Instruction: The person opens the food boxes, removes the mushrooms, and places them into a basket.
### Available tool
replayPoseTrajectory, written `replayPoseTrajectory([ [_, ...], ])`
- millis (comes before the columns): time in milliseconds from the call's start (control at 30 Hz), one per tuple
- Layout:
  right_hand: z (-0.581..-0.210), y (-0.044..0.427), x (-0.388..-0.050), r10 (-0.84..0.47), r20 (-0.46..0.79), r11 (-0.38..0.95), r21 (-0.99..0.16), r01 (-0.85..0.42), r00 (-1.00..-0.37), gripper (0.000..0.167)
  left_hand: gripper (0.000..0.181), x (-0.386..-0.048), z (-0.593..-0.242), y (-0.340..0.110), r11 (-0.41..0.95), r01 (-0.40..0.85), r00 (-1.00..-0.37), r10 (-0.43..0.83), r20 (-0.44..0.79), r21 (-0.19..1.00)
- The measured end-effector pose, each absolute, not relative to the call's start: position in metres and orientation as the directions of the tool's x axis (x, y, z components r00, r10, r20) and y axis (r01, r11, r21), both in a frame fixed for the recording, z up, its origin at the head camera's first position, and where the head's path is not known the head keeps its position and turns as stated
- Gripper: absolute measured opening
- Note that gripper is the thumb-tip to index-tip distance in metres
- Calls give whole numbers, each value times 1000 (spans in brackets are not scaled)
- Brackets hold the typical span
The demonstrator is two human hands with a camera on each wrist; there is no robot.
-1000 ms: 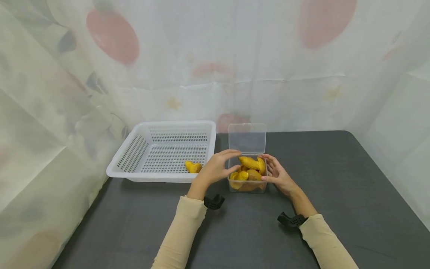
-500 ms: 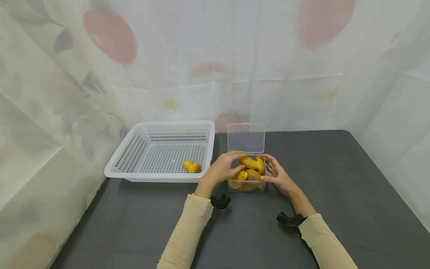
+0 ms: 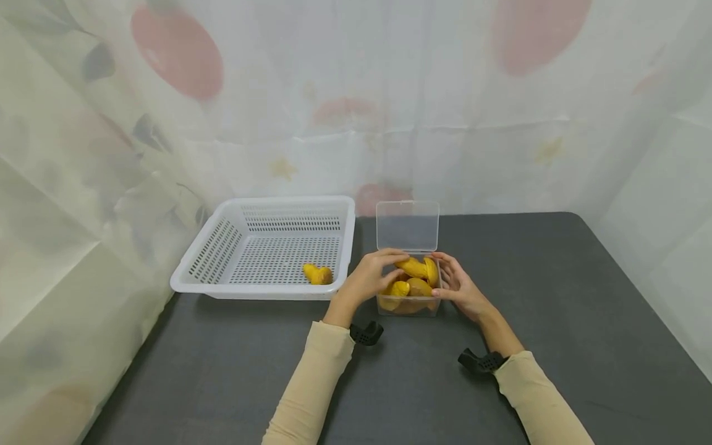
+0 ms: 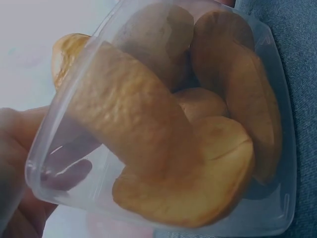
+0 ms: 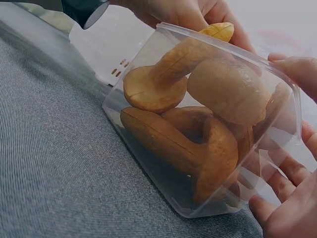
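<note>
A clear plastic box (image 3: 408,307) with its lid (image 3: 408,226) standing up at the back holds several yellow-brown mushrooms (image 5: 158,134). Across the top lies a long yellow mushroom (image 3: 413,268). My left hand (image 3: 367,279) reaches over the box's left side, fingers and thumb spread, fingertips at the mushrooms; whether it pinches one is unclear. My right hand (image 3: 460,293) holds the box's right side, thumb at the near corner and fingers round toward the back. In the right wrist view, one mushroom tip (image 5: 219,31) sticks up above the rim by the left thumb.
To the left stands a white perforated plastic basket (image 3: 245,290) with one yellow mushroom (image 3: 318,274) near its front right. Dark grey cloth (image 3: 556,296) covers the table. A printed white curtain (image 3: 473,123) hangs behind and along both sides.
My left hand has moved right, from the box's left edge to over it, with its fingers closer to the mushrooms. My right hand and the box have stayed put.
</note>
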State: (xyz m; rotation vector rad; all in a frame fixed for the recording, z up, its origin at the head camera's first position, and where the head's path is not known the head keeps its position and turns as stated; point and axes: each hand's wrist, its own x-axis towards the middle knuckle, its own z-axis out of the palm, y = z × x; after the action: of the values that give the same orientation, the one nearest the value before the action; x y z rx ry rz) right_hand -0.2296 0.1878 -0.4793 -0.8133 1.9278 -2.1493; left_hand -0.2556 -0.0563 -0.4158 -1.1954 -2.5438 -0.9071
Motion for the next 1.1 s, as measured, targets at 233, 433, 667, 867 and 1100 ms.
replayPoseTrajectory([
  [233, -481, 188, -229, -459, 291, -178, -956, -234, -839, 77, 30, -256, -418, -56, 445, 783, -619, 628, 472, 435],
  [433, -481, 188, -229, -462, 270, -177, -961, -211, -845, 79, 30, -254, -414, -56, 433, 785, -618, 589, 520, 442],
  [667, -478, 189, -230, -441, 223, -120, -975, -189, -869, 81, 33, -254, -409, -59, 409, 792, -611, 543, 577, 453],
  [867, -478, 189, -229, -438, 194, -84, -981, -175, -878, 81, 32, -254, -407, -62, 407, 805, -593, 528, 607, 432],
  [1100, -479, 190, -230, -441, 244, -126, -970, -210, -864, 79, 31, -250, -398, -72, 434, 798, -597, 476, 646, 418],
])
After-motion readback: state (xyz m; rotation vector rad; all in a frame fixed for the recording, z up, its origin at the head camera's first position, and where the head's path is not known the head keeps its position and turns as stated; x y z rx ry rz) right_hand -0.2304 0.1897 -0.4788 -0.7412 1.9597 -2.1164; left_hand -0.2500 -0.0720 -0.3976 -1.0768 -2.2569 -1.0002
